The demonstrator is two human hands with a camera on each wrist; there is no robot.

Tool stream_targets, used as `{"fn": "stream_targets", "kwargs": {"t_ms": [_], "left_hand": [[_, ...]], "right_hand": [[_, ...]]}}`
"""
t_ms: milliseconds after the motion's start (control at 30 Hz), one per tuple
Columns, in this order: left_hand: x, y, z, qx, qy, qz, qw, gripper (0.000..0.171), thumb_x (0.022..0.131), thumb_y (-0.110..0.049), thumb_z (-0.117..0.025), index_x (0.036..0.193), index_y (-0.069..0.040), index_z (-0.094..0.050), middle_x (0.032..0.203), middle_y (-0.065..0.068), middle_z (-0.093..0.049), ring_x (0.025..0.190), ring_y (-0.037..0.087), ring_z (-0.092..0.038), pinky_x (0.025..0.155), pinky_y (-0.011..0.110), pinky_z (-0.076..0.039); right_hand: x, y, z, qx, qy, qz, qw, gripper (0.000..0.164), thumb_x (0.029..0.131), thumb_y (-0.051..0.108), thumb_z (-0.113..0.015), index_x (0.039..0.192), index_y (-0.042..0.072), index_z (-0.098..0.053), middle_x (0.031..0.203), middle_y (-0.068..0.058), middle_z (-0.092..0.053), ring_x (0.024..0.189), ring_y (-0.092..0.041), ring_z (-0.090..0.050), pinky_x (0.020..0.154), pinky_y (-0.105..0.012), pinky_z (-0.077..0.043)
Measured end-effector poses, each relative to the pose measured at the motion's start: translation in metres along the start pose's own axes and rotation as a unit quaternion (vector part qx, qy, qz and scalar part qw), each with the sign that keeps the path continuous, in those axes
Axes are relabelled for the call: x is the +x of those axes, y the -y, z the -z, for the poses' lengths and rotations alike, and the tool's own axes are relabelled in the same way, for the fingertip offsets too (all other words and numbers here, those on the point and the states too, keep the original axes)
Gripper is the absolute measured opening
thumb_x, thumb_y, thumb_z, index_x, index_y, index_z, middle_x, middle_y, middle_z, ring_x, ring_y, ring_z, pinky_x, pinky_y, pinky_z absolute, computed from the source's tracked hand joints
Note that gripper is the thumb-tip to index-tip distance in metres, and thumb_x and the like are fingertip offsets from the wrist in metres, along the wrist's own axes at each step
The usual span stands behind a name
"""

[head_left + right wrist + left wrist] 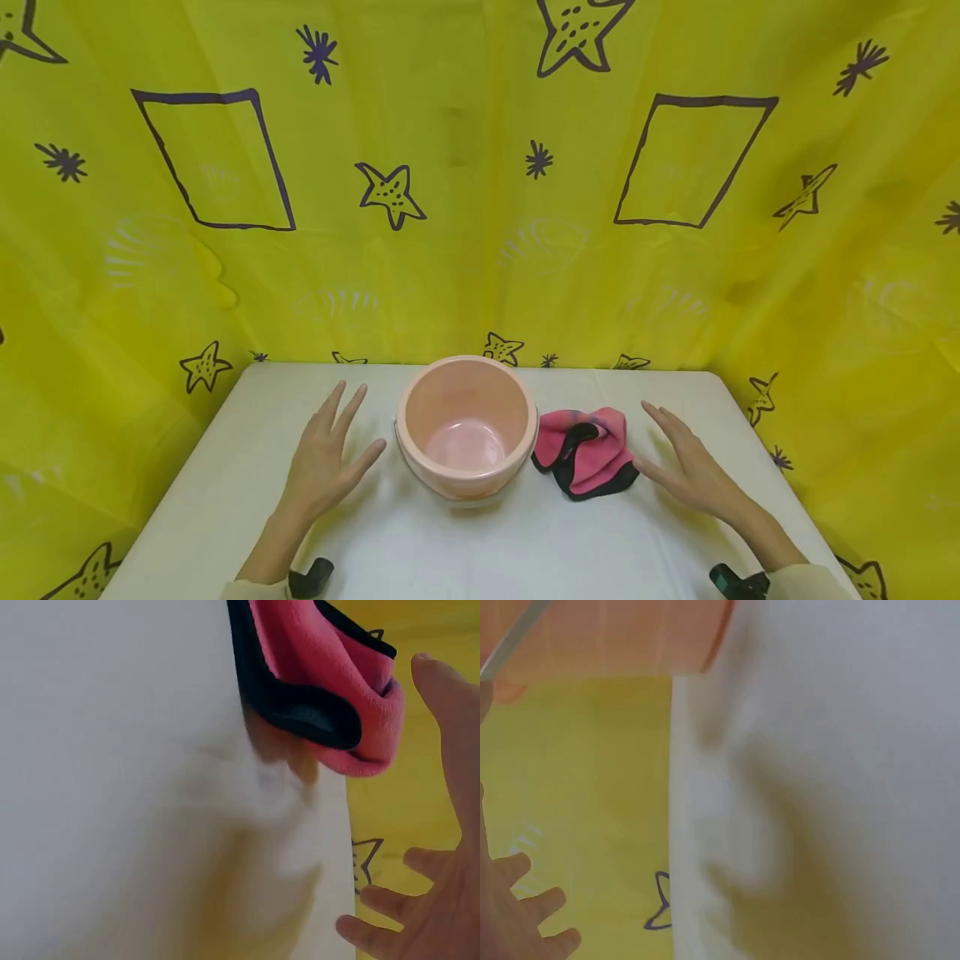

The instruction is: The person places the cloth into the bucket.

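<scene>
A light pink bucket (459, 482) with a thin handle stands upright on the white table, its inside bare. To its right lies a crumpled pink cloth (600, 458) with black edging. My left hand (322, 458) hovers left of the bucket, fingers spread and holding nothing. On the other side, my right hand (693, 471) is held over the table beside the cloth, its thumb tip close to the black edge, fingers extended. The right wrist view shows the folded cloth (330, 682) near that thumb. In the left wrist view the bucket's side (630, 637) appears at the top.
The white table (480, 554) reaches back to a yellow curtain (450, 275) printed with dark starfish and two outlined quadrilaterals. That curtain also hangs along the left and right sides. A dark device sits at each wrist.
</scene>
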State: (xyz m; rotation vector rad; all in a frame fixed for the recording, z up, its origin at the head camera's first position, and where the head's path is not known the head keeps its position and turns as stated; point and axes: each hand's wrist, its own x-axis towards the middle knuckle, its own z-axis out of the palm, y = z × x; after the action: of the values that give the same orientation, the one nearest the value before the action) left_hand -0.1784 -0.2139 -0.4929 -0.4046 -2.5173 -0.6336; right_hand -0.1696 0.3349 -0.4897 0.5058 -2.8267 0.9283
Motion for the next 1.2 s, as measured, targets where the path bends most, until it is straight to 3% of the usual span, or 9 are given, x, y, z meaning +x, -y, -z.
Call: {"fn": "stream_targets", "kwargs": {"t_ms": [133,267,400,633,800,967,1100,1200], "left_hand": [[0.005,-0.011,0.002,-0.027,-0.004,0.0,0.9996,0.083,0.085,-0.044,-0.07,0.154,-0.03,-0.028,0.159,0.01,-0.027,0.136,0.04,-0.036,0.103,0.063,-0.032],[0.009,-0.025,0.002,-0.064,0.004,0.005,0.9979,0.082,0.086,-0.042,-0.069,0.155,-0.032,-0.025,0.159,0.005,-0.026,0.139,0.036,-0.034,0.107,0.063,-0.029],[0.012,-0.038,-0.002,-0.119,0.014,0.009,0.9927,0.079,0.089,-0.038,-0.066,0.155,-0.032,-0.023,0.159,0.001,-0.026,0.142,0.03,-0.032,0.106,0.063,-0.031],[0.013,-0.049,-0.008,-0.176,0.033,0.012,0.9838,0.075,0.093,-0.035,-0.062,0.156,-0.031,-0.021,0.158,-0.005,-0.028,0.142,0.024,-0.033,0.106,0.059,-0.035],[0.012,-0.052,-0.012,-0.187,0.037,0.014,0.9816,0.071,0.095,-0.034,-0.059,0.156,-0.031,-0.022,0.157,-0.006,-0.03,0.133,0.028,-0.045,0.098,0.062,-0.041],[0.012,-0.053,-0.016,-0.205,0.04,0.02,0.9777,0.069,0.097,-0.032,-0.057,0.156,-0.031,-0.022,0.157,-0.007,-0.031,0.129,0.026,-0.048,0.096,0.059,-0.044],[0.011,-0.053,-0.02,-0.264,0.046,0.022,0.9632,0.066,0.098,-0.023,-0.056,0.155,-0.029,-0.024,0.156,-0.005,-0.033,0.133,0.025,-0.045,0.099,0.051,-0.045],[0.008,-0.053,-0.023,-0.322,0.062,0.039,0.9441,0.063,0.098,-0.015,-0.055,0.153,-0.03,-0.027,0.155,0.0,-0.036,0.13,0.028,-0.049,0.097,0.045,-0.049]], "right_hand": [[0.006,0.01,-0.003,0.066,0.039,-0.054,0.996,0.075,0.096,0.037,-0.061,0.156,0.033,-0.017,0.156,-0.021,-0.024,0.128,-0.05,-0.042,0.092,-0.068,-0.041],[0.016,0.026,-0.006,0.13,0.079,-0.131,0.98,0.071,0.098,0.044,-0.055,0.155,0.037,-0.013,0.155,-0.027,-0.02,0.121,-0.047,-0.051,0.085,-0.058,-0.051],[0.026,0.038,-0.015,0.172,0.089,-0.188,0.963,0.077,0.097,0.05,-0.053,0.157,0.03,-0.009,0.155,-0.028,-0.018,0.124,-0.049,-0.046,0.095,-0.06,-0.045],[0.042,0.052,-0.035,0.186,0.058,-0.275,0.942,0.1,0.091,0.063,-0.052,0.157,0.013,0.003,0.154,-0.033,-0.016,0.138,-0.054,-0.021,0.105,-0.069,-0.026],[0.048,0.057,-0.047,0.161,0.045,-0.273,0.947,0.1,0.089,0.063,-0.057,0.156,0.01,-0.005,0.155,-0.028,-0.018,0.14,-0.049,-0.02,0.106,-0.067,-0.025],[0.046,0.055,-0.051,0.143,0.031,-0.228,0.963,0.08,0.093,0.052,-0.059,0.155,0.023,-0.018,0.154,-0.019,-0.029,0.139,-0.045,-0.026,0.104,-0.069,-0.028],[0.043,0.051,-0.05,0.121,0.033,-0.18,0.976,0.064,0.096,0.044,-0.059,0.151,0.028,-0.032,0.153,-0.014,-0.036,0.139,-0.044,-0.031,0.101,-0.068,-0.034],[0.042,0.048,-0.048,0.118,0.034,-0.156,0.98,0.056,0.096,0.041,-0.06,0.147,0.027,-0.041,0.151,-0.013,-0.039,0.137,-0.043,-0.034,0.099,-0.066,-0.039]]}}
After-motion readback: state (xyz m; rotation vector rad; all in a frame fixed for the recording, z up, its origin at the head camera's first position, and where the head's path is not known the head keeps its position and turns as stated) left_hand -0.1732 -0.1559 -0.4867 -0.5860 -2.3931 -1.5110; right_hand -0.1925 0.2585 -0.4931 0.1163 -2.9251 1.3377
